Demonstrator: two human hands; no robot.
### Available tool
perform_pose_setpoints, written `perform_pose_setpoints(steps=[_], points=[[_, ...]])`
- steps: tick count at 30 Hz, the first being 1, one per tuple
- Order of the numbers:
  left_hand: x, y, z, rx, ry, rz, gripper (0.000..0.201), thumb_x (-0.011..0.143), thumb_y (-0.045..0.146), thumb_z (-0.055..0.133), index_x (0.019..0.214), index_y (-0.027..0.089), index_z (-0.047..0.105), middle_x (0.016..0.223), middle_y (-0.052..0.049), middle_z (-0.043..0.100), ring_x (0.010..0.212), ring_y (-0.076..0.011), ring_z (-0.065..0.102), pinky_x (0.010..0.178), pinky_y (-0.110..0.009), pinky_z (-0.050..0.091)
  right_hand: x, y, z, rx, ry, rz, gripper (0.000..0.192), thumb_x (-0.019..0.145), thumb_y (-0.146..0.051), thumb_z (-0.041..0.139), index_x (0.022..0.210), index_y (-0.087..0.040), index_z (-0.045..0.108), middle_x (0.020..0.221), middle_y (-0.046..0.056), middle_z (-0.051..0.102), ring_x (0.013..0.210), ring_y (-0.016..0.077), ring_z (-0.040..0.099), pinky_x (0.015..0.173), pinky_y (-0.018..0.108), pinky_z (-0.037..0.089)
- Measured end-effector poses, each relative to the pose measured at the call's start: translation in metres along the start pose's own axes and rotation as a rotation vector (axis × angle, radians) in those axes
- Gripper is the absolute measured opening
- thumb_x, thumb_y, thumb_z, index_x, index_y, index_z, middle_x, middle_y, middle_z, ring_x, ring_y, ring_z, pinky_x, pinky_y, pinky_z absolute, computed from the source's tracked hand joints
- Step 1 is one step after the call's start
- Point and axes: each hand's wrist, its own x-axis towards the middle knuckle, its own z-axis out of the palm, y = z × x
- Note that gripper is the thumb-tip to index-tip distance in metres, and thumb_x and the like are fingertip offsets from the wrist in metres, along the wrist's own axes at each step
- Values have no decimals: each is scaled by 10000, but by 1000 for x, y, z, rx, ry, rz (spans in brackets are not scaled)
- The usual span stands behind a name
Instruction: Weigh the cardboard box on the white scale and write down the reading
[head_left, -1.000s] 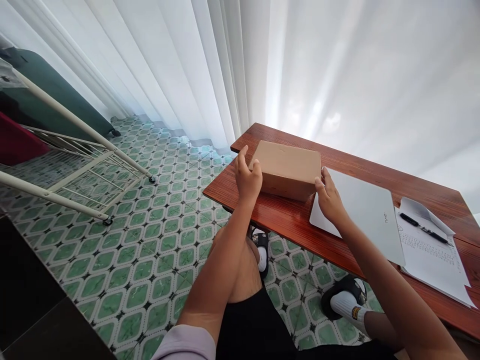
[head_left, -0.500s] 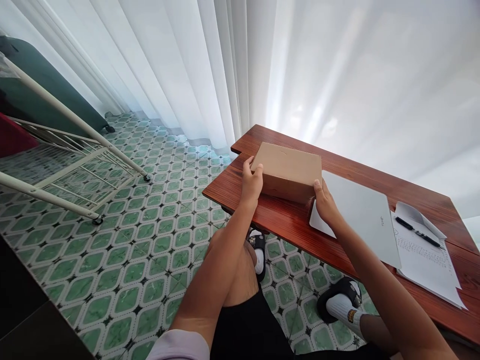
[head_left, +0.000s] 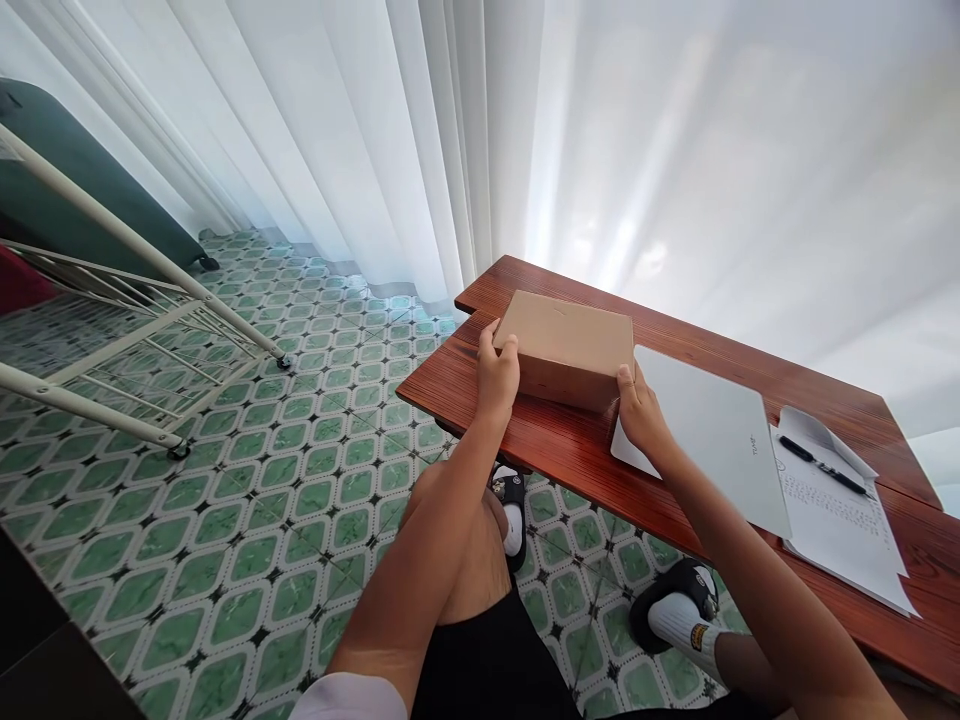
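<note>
Cardboard box point(head_left: 564, 345) sits flat on the near left corner of your bench point(head_left: 570, 455), closed, with a plain matte brown lid and crisp square edges. Your left hand point(head_left: 496, 372) is clamped on its left end, thumb lying over the top edge and fingers curled down the side. A second ago that hand was open and only hovering beside the box, so the grip has closed since then. Your right hand point(head_left: 641, 412) holds the near right corner, fingers pressed to the front wall, and it has slid in a little tighter than before. With both hands now set on opposite ends, you have the box firmly held between them, though it has not left the wood.

Just right of the box, and touching it at the corner, lies a closed white laptop point(head_left: 709, 430), thin, smooth and faintly glossy. Beyond it are printed paper sheets point(head_left: 844, 520) with a black pen point(head_left: 821, 464) resting on them. The bench top is reddish wood with a strong straight grain. Below, the floor point(head_left: 247, 540) is glazed tile in a green and white lattice, and sheer white curtains point(head_left: 420, 140) hang in soft folds behind. A white metal drying rack point(head_left: 127, 330) stands well off to your left.
</note>
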Motion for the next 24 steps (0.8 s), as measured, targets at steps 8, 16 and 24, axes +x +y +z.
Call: perform_pose_setpoints(steps=[8, 16, 24], points=[[-4, 0, 5, -8, 80, 126, 485, 911, 246, 463, 1384, 181, 554, 1472, -103, 565, 1333, -285, 535, 1125, -421, 436, -7, -2, -2, -6, 42, -62, 725, 1016, -693, 261, 1581, -254, 375, 1537, 113, 521, 1434, 319, 485, 1182, 563, 404], [-14, -3, 18, -75, 142, 334, 443, 894, 289, 438, 1306, 199, 576, 1455, -112, 562, 1304, -249, 549, 1096, -385, 455, -14, -3, -17, 21, 87, -65, 1028, 793, -704, 713, 1604, -211, 317, 1279, 159, 683, 1046, 319, 687, 952, 511, 564], [-27, -6, 40, -153, 94, 470, 380, 906, 314, 433, 1250, 182, 525, 1287, -118, 613, 1180, -228, 588, 1010, -358, 483, -24, 7, -48, 5, 198, -69, 1026, 783, -573, 771, 1623, -242, 284, 1382, 153, 630, 1150, 317, 656, 983, 515, 571]])
